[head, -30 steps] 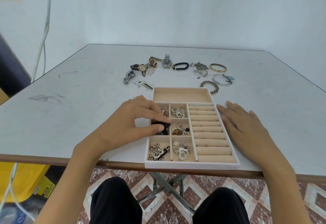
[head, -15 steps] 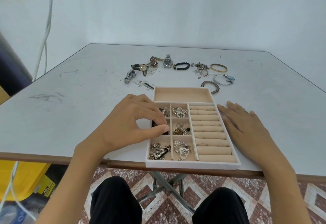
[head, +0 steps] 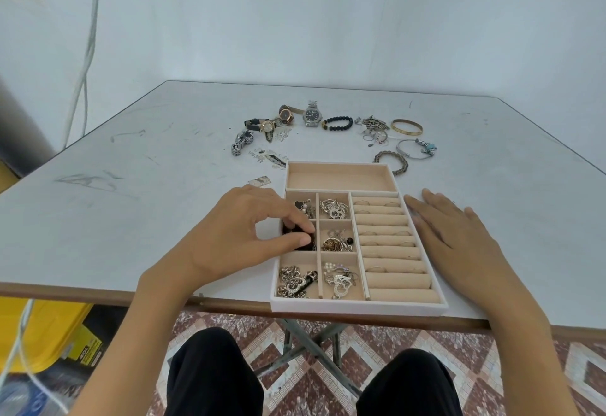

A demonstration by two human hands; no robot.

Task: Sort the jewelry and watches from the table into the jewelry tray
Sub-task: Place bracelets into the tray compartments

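left hand (head: 236,238) around dark piece (head: 307,246) inside jewelry tray (head: 357,307)

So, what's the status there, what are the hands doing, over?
Left hand pinching dark piece in middle-left compartment of jewelry tray. Right hand flat on table beside tray. Watches, bracelets on table beyond. Nothing blocking.

The person wears black trousers (head: 213,379) on both legs. The left hand (head: 236,235), the right hand (head: 459,245) and both arms are bare.
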